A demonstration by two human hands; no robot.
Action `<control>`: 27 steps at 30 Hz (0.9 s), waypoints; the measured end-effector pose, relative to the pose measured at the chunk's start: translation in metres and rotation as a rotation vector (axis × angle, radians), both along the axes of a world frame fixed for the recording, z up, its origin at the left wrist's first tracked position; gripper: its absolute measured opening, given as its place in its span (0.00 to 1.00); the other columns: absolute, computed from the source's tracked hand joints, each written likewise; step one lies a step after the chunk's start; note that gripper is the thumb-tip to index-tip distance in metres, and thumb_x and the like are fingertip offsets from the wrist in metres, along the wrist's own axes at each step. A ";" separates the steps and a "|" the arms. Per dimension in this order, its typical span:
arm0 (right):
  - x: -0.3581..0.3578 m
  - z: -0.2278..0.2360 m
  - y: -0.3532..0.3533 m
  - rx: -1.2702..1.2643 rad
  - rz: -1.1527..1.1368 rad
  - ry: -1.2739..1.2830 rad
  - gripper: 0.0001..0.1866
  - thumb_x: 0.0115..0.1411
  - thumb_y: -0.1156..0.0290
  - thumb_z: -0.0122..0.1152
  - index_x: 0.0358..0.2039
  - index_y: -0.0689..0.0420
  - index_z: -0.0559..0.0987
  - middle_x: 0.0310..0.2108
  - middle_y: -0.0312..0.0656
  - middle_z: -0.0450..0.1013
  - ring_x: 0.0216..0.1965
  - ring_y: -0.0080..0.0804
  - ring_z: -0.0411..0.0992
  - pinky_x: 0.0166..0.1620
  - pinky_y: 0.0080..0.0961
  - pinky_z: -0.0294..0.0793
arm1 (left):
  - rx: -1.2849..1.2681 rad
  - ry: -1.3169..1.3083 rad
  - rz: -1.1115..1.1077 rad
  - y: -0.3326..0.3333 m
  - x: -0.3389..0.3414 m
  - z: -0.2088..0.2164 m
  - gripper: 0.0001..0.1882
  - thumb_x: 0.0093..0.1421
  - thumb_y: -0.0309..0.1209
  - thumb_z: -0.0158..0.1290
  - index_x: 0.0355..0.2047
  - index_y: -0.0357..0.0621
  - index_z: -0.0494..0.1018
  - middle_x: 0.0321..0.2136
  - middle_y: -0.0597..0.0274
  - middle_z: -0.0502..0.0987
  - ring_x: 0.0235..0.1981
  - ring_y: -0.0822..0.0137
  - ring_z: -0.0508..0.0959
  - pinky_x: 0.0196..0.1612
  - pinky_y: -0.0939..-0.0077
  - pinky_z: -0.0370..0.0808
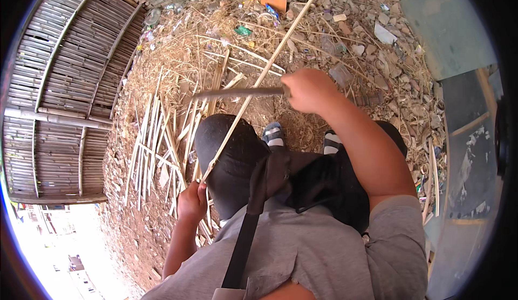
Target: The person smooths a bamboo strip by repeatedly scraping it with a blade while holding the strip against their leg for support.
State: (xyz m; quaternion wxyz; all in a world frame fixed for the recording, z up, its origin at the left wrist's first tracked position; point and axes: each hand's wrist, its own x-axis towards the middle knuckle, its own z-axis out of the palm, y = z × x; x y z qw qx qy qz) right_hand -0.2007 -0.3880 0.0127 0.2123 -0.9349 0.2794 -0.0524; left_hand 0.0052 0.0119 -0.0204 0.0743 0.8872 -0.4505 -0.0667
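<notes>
- Two hands busy here: the left hand (192, 203) is clasped around the lower end of a long pale strip (275, 57), bamboo by the look of it, and the right hand (310, 90) has a fist around the handle of a long dark blade (224, 93).
- That strip slants up and away over the left knee (224, 135); the blade crosses it, can't tell if they touch.
- Container-wise, there's some clear plastic (341, 76) in the rubble, maybe a cup or bag, contents unreadable.
- Loose strips (171, 138) clutter the ground just left of that knee.
- Farther out: green plastic scrap (243, 31), orange slab (274, 2), slatted wall (70, 73) left, grey panel (442, 25) right.
</notes>
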 end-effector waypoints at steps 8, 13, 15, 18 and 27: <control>-0.026 -0.017 -0.051 0.117 -0.266 -0.007 0.13 0.57 0.67 0.60 0.40 0.56 0.82 0.36 0.49 0.80 0.39 0.48 0.80 0.44 0.44 0.78 | 0.055 -0.015 0.033 -0.008 0.000 0.013 0.21 0.72 0.45 0.44 0.28 0.42 0.68 0.20 0.38 0.74 0.26 0.33 0.75 0.30 0.40 0.69; -0.011 0.002 -0.003 -0.069 0.009 -0.014 0.10 0.55 0.69 0.60 0.38 0.54 0.83 0.32 0.51 0.79 0.38 0.49 0.80 0.42 0.46 0.79 | 0.064 -0.015 0.039 -0.001 -0.002 0.004 0.19 0.72 0.44 0.43 0.30 0.43 0.68 0.23 0.39 0.76 0.27 0.32 0.75 0.30 0.40 0.70; -0.012 -0.013 -0.017 -0.007 -0.053 -0.020 0.10 0.55 0.68 0.60 0.37 0.54 0.83 0.31 0.51 0.79 0.38 0.49 0.80 0.43 0.46 0.79 | 0.033 -0.022 0.014 0.002 0.005 -0.005 0.19 0.72 0.45 0.43 0.30 0.43 0.68 0.23 0.39 0.75 0.27 0.33 0.76 0.30 0.40 0.70; -0.020 -0.017 -0.043 0.144 -0.257 -0.121 0.11 0.56 0.67 0.59 0.39 0.53 0.83 0.31 0.51 0.79 0.38 0.49 0.80 0.43 0.46 0.78 | -0.004 -0.037 0.002 0.004 0.007 -0.012 0.19 0.71 0.45 0.44 0.30 0.43 0.68 0.22 0.40 0.75 0.26 0.33 0.75 0.29 0.40 0.69; -0.003 -0.023 -0.020 -0.018 -0.089 -0.058 0.09 0.56 0.69 0.61 0.37 0.52 0.83 0.35 0.47 0.80 0.39 0.49 0.80 0.45 0.45 0.79 | -0.009 -0.093 0.001 0.013 0.006 -0.008 0.19 0.71 0.43 0.46 0.28 0.43 0.65 0.21 0.39 0.73 0.26 0.32 0.74 0.29 0.39 0.68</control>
